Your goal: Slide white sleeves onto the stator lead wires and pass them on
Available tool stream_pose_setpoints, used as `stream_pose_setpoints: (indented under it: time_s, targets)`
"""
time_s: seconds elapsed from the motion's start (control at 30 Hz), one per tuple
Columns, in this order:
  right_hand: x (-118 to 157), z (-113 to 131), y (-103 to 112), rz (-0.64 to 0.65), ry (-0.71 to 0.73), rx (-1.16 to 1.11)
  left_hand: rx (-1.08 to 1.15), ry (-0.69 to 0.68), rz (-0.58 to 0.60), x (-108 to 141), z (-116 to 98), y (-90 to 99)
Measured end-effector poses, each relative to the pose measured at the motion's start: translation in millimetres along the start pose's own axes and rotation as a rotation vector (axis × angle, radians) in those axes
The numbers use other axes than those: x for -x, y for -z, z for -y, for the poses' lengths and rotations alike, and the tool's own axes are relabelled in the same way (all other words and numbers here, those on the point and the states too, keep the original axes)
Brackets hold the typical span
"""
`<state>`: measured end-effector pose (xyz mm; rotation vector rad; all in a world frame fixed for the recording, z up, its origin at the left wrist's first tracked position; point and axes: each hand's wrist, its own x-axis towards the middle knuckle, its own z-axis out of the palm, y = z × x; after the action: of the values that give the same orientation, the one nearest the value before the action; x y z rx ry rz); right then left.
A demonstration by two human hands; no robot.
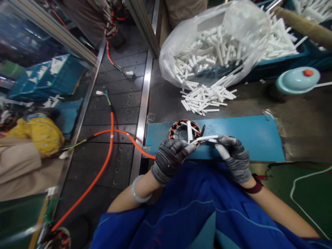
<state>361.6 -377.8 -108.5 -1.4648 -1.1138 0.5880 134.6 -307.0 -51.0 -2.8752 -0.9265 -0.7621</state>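
Note:
A motor stator (173,130) with copper windings rests on a blue mat (256,138), and a loose white tube (189,130) leans across its opening. Just in front of it, my left hand (169,159), in a grey striped glove with pale fingertips, is closed with a pinch on thin wire leads (197,141). To the right, my gloved right hand (234,159) pinches a white insulating sleeve (206,137) that stretches between both hands over the leads. A short black piece (203,129) sticks up beside the stator. My fingers partly hide the wires.
A plastic bag (168,45) of white tubes spills a loose pile (204,98) behind the mat. A light-blue lidded container (295,81) stands at right. An orange cable (112,138) crosses the conveyor (124,103) at left. Another person's yellow sleeve (43,133) shows beyond it.

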Motion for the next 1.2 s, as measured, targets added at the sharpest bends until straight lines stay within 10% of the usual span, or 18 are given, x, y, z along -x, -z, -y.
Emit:
stream_pose_setpoints:
  time_s: [0.67, 0.87, 1.2]
  targets:
    - [11, 19, 15, 0.402, 0.085, -0.213, 0.031, 0.022, -0.008, -5, 1, 0.1]
    - [3, 9, 23, 0.067, -0.186, -0.19, -0.005, 0.022, -0.006, -5, -1, -0.9]
    - [-1, 12, 19, 0.218, -0.221, -0.139, -0.004, 0.032, -0.008, -6, -1, 1.3]
